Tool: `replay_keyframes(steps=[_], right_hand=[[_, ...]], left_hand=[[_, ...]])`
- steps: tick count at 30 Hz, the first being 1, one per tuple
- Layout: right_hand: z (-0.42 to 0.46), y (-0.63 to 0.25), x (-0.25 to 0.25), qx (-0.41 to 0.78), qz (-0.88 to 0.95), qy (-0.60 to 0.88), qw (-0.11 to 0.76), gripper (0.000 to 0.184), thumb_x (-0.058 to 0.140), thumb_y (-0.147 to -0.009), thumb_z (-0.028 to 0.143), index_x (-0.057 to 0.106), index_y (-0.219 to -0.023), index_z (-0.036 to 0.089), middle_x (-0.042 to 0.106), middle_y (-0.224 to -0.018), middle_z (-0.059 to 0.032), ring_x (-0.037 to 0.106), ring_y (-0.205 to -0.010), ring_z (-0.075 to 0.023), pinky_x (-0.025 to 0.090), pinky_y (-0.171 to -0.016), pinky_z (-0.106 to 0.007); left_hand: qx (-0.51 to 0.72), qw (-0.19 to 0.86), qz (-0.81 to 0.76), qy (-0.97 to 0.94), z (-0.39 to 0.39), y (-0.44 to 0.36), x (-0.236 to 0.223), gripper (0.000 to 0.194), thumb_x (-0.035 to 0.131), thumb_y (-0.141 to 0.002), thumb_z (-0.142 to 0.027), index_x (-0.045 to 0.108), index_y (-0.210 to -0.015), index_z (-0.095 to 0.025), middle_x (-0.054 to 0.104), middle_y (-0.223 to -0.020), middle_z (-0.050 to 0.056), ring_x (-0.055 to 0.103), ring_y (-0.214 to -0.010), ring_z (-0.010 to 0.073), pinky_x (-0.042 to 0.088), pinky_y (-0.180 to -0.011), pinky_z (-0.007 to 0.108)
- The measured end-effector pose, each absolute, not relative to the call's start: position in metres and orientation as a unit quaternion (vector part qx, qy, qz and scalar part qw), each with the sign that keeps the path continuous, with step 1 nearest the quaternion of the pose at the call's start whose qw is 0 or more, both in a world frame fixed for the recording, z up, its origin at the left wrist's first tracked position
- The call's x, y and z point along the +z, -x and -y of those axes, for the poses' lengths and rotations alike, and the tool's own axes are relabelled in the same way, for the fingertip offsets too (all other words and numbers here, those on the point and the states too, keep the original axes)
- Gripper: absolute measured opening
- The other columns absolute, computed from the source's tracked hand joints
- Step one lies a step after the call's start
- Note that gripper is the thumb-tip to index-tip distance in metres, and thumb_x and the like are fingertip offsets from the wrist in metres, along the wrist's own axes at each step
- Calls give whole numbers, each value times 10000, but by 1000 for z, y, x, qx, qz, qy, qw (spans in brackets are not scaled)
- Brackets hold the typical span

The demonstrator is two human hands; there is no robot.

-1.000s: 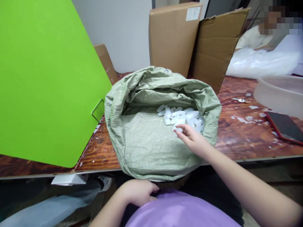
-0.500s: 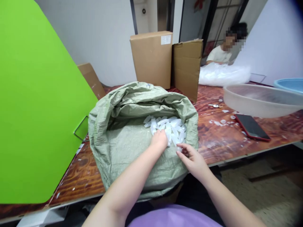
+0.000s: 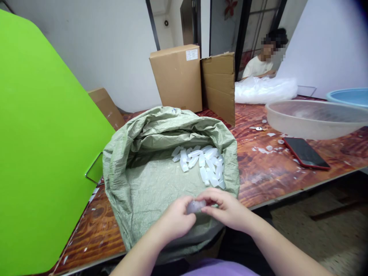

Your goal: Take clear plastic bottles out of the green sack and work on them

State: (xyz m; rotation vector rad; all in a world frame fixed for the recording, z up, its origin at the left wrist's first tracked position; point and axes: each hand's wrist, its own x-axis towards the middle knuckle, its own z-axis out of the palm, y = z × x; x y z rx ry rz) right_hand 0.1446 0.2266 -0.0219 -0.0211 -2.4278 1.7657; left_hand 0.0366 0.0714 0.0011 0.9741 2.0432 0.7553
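Note:
A green woven sack [image 3: 143, 184] lies open on the wooden table [image 3: 273, 172], with a heap of small translucent white plastic pieces [image 3: 204, 163] inside it. In front of the sack's near rim, my left hand [image 3: 175, 220] and my right hand [image 3: 227, 209] meet. Both pinch one translucent plastic piece [image 3: 196, 206] between their fingertips, the left hand on its left end, the right hand on its right end.
A bright green board [image 3: 43, 153] stands at the left. Cardboard boxes [image 3: 178, 76] stand behind the sack. To the right are a clear basin [image 3: 313, 119], a blue basin [image 3: 349, 96], a red phone [image 3: 304, 152] and plastic scraps. Another person [image 3: 260, 63] sits behind a white plastic heap [image 3: 264, 90].
My left hand rose from my lap into the sack, took a piece, and drew back to the near rim. My right hand pulled back to join it on the piece.

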Motion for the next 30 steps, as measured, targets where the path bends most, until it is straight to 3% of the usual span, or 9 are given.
replay_keyframes(steps=[4,8,10,12,15,20,23,27,30], right_hand=[[-214,-150,5,491,859,-143,32,246,455,-862,262,586,-1068,233,608,-1015,-28,548,-913,-130,418,-806,-244],[-196,-149,9,313,913,-262,19,379,224,-938,291,473,-1222,262,558,-1167,-35,530,-980,-171,390,-777,-281],[-190,-142,3,293,932,-213,9,373,268,-922,346,509,-1172,206,602,-1060,-72,552,-906,-199,395,-717,-295],[-186,-131,-5,331,938,-92,-44,421,291,-895,444,608,-960,174,635,-833,-76,573,-748,-199,400,-635,-294],[-184,-118,-14,393,913,37,-103,581,181,-890,522,618,-737,171,604,-668,-65,565,-641,-183,411,-613,-303],[-183,-116,-20,404,909,-73,69,419,400,-860,410,455,-1197,167,508,-1151,-120,495,-1025,-211,405,-845,-338],[-178,-116,-22,470,882,-28,-18,380,258,-911,381,572,-939,169,597,-854,-67,554,-767,-163,442,-693,-302],[-171,-112,-21,473,879,-52,15,377,397,-860,413,493,-1132,171,554,-1064,-105,532,-923,-198,424,-801,-343],[-167,-108,-18,518,853,-24,-56,359,306,-891,406,525,-1040,164,603,-836,-73,558,-749,-171,446,-684,-309]], left_hand=[[360,584,-673,-278,-52,-22,7,256,495,-489,-98,568,-733,-128,483,-613,-28,382,-538,77,278,-500,205],[284,704,-598,-256,-41,-9,17,211,532,-428,-158,565,-635,-130,520,-581,-27,401,-496,85,295,-484,214],[247,634,-670,-296,-38,-9,21,231,494,-462,-165,585,-674,-144,517,-589,-26,407,-526,93,301,-510,219],[203,480,-779,-350,-36,-13,23,260,438,-533,-155,593,-742,-169,551,-659,-8,452,-611,121,319,-568,235],[155,308,-855,-387,-32,-19,21,248,391,-618,-150,575,-780,-190,586,-779,19,495,-725,157,334,-648,259],[207,298,-869,-335,-23,-22,12,188,427,-655,-187,542,-804,-173,566,-779,24,487,-717,150,339,-635,241],[202,289,-866,-355,-19,-23,9,147,444,-700,-242,540,-794,-184,557,-767,14,476,-706,146,328,-624,240],[197,279,-882,-326,-17,-23,7,122,493,-685,-286,524,-740,-182,567,-738,7,482,-680,142,310,-595,239],[178,268,-898,-301,-16,-23,5,130,488,-686,-307,522,-701,-182,566,-677,1,483,-628,135,285,-557,239]])
